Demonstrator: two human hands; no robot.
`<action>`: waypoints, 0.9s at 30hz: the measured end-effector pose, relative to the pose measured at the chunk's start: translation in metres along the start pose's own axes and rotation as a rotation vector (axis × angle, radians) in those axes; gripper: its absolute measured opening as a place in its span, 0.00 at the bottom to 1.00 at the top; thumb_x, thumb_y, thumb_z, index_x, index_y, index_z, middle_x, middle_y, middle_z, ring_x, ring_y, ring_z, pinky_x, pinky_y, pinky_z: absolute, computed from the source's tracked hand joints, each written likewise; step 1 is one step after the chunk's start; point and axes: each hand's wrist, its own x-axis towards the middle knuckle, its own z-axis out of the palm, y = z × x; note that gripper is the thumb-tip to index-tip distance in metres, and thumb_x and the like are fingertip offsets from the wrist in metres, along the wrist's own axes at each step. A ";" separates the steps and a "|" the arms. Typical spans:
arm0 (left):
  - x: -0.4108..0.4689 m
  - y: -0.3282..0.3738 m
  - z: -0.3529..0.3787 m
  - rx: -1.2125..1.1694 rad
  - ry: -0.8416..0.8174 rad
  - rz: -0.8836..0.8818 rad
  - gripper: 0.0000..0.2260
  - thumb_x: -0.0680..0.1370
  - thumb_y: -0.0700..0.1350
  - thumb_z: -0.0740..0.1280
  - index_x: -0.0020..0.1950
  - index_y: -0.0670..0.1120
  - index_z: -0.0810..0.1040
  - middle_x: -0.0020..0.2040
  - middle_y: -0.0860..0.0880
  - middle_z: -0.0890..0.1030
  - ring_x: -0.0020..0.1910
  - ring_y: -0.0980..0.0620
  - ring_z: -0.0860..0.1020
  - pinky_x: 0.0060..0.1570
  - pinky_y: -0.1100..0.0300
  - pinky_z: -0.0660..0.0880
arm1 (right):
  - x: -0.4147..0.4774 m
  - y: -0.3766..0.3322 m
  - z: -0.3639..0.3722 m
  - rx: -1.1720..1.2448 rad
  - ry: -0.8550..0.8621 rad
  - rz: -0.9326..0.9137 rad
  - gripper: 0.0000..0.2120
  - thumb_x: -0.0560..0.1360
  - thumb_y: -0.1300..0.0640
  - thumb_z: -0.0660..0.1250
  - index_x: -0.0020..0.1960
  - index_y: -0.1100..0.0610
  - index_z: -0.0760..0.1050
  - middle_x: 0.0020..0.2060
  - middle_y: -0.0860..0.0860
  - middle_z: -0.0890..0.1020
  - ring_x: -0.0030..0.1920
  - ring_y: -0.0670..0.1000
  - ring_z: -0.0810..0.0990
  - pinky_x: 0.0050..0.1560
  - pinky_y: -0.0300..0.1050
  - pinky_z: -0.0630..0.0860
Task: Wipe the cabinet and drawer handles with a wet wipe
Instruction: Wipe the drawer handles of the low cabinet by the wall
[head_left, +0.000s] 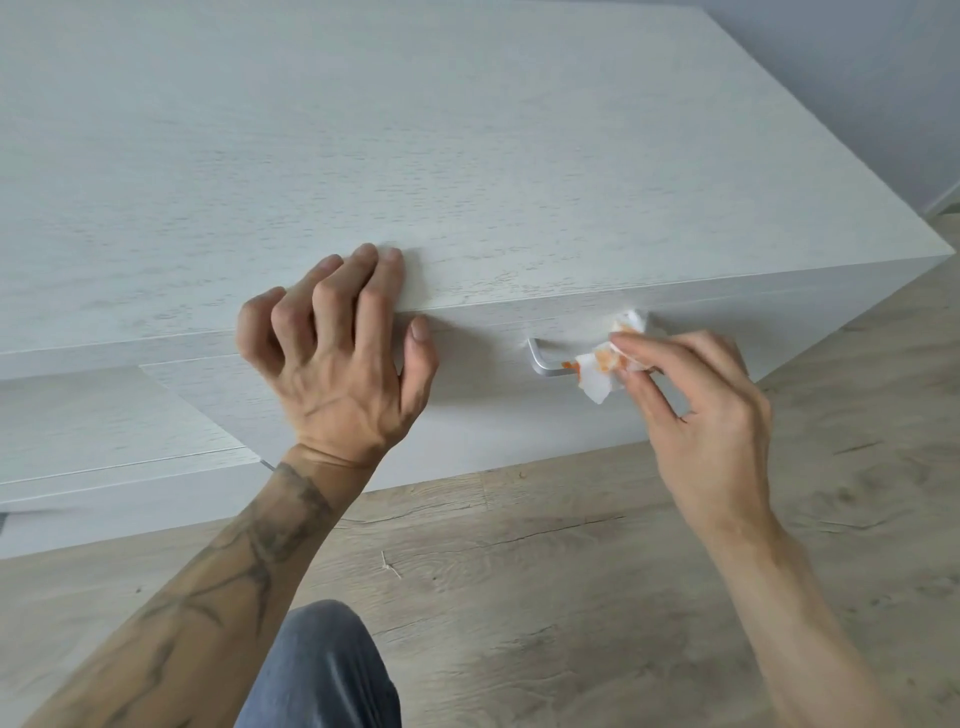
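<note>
A low white wood-grain cabinet (467, 156) fills the upper view. On its front drawer (483, 415) sits a silver bar handle (545, 364). My right hand (696, 415) pinches a crumpled white wet wipe (602, 369) with orange stains and presses it around the right part of the handle, hiding that end. My left hand (337, 353) rests on the cabinet's top front edge, to the left of the handle, fingers bent over the top and thumb on the drawer front. It holds nothing.
A lower white cabinet section (104, 431) adjoins on the left. Light wood-look floor (571, 571) lies below. My knee in grey trousers (322, 670) shows at the bottom. A grey wall (857, 78) stands at the back right.
</note>
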 end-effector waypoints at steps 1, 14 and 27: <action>0.000 0.000 0.000 0.002 0.001 0.001 0.21 0.85 0.55 0.55 0.68 0.47 0.81 0.65 0.50 0.79 0.64 0.48 0.74 0.70 0.49 0.57 | 0.001 0.003 -0.003 0.002 0.022 0.020 0.12 0.78 0.69 0.74 0.61 0.60 0.85 0.47 0.51 0.82 0.50 0.56 0.80 0.56 0.35 0.73; -0.001 0.000 0.000 0.008 -0.004 -0.002 0.21 0.85 0.56 0.55 0.67 0.47 0.81 0.64 0.49 0.80 0.64 0.48 0.73 0.70 0.49 0.56 | -0.007 -0.010 0.006 0.001 0.075 0.080 0.12 0.77 0.72 0.73 0.57 0.61 0.85 0.47 0.52 0.83 0.50 0.56 0.82 0.55 0.34 0.74; -0.001 0.001 -0.002 -0.008 -0.017 -0.011 0.21 0.86 0.55 0.55 0.68 0.46 0.80 0.64 0.48 0.81 0.65 0.47 0.72 0.70 0.49 0.56 | 0.001 -0.010 -0.010 0.226 0.065 0.258 0.10 0.77 0.61 0.76 0.56 0.50 0.85 0.57 0.48 0.82 0.58 0.50 0.83 0.60 0.40 0.77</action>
